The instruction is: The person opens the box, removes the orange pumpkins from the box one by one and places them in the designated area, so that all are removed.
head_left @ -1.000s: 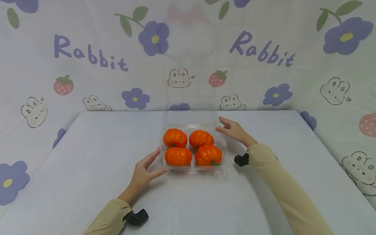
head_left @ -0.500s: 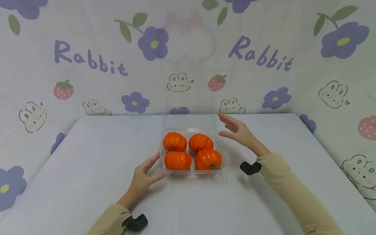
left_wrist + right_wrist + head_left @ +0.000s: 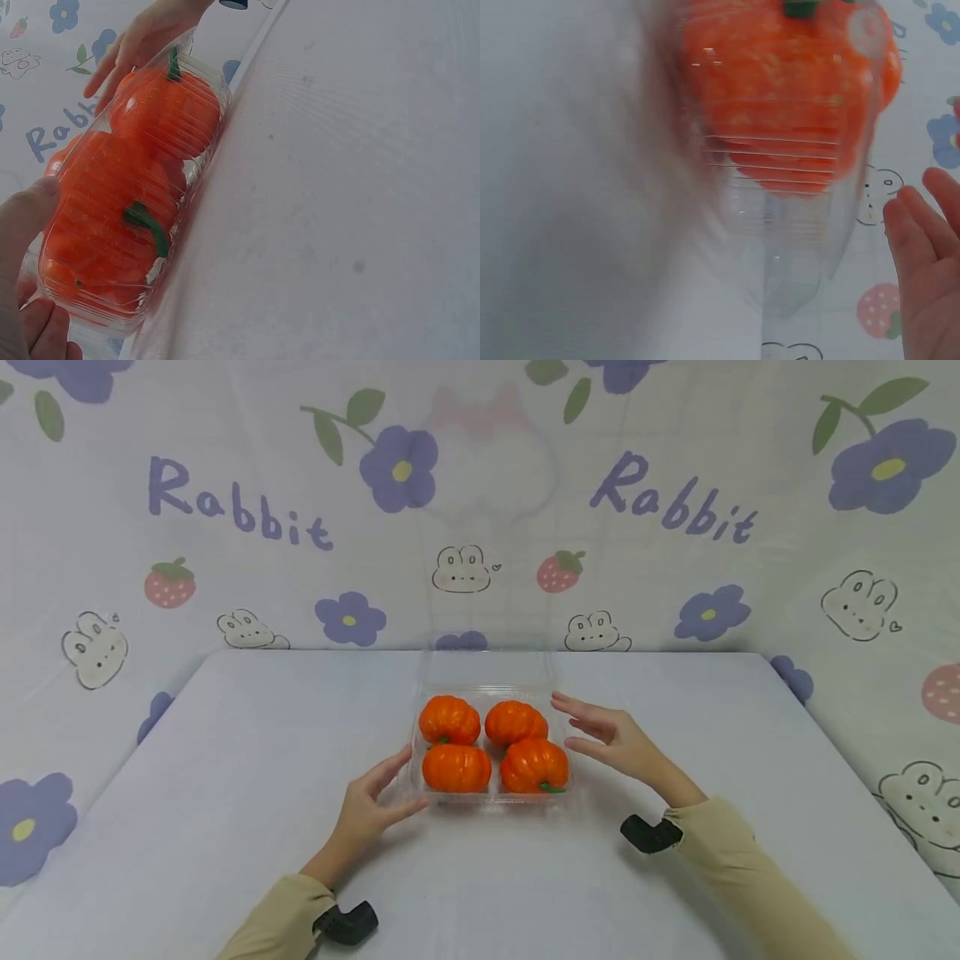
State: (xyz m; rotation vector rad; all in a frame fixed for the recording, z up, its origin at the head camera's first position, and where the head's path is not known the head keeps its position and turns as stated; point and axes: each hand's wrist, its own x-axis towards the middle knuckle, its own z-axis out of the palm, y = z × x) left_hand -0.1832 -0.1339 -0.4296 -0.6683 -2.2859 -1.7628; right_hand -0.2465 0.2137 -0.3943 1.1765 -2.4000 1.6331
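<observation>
A clear plastic clamshell container [image 3: 491, 797] sits mid-table with several small orange toy pumpkins in it, such as the front-left pumpkin [image 3: 457, 768] and the front-right pumpkin [image 3: 534, 766], which has a green stem. Its transparent lid [image 3: 487, 668] is raised at the back. At the front-left corner my left hand [image 3: 366, 808] has thumb and fingers spread, touching the container's side; in the left wrist view the thumb [image 3: 34, 206] lies against its upper edge. My right hand [image 3: 611, 739], fingers extended, is beside the right wall, holding nothing. Contact there cannot be told.
A white-covered table [image 3: 247, 760] surrounds the container. Behind it hangs a cloth backdrop [image 3: 285, 585] printed with rabbits, flowers and strawberries. Each wrist carries a black camera mount, the left mount [image 3: 347, 923] and the right mount [image 3: 651, 833].
My right hand rises beside the raised lid, then comes down and nearer along the container's right side. The left hand keeps its place at the corner. The pumpkins have not moved.
</observation>
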